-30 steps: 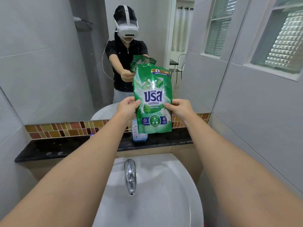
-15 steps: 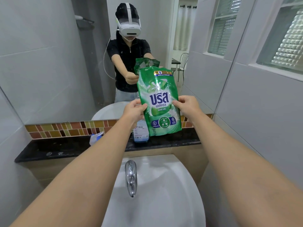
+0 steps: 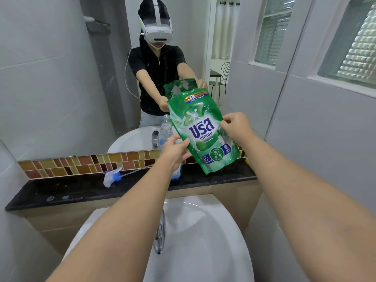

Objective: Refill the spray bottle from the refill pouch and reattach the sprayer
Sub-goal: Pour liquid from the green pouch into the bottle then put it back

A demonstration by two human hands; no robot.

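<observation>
I hold a green refill pouch (image 3: 203, 131) in the air above the black ledge, tilted with its top to the left. My left hand (image 3: 175, 150) pinches its lower left edge. My right hand (image 3: 236, 125) grips its right edge higher up. Behind my left hand stands the clear spray bottle (image 3: 176, 173) on the ledge, mostly hidden, its open neck showing only in the mirror. The white and blue sprayer head (image 3: 112, 177) lies on the ledge to the left, its thin tube stretched out toward the bottle.
A black stone ledge (image 3: 81, 190) runs under a mirror with a tile strip. Below it are a white basin (image 3: 199, 241) and a chrome tap (image 3: 159, 237). Tiled walls close in on both sides; a window is at upper right.
The pouch has tilted to the left and moved right. My left hand slid lower along its edge; my right hand rose. The sprayer head has come into full view.
</observation>
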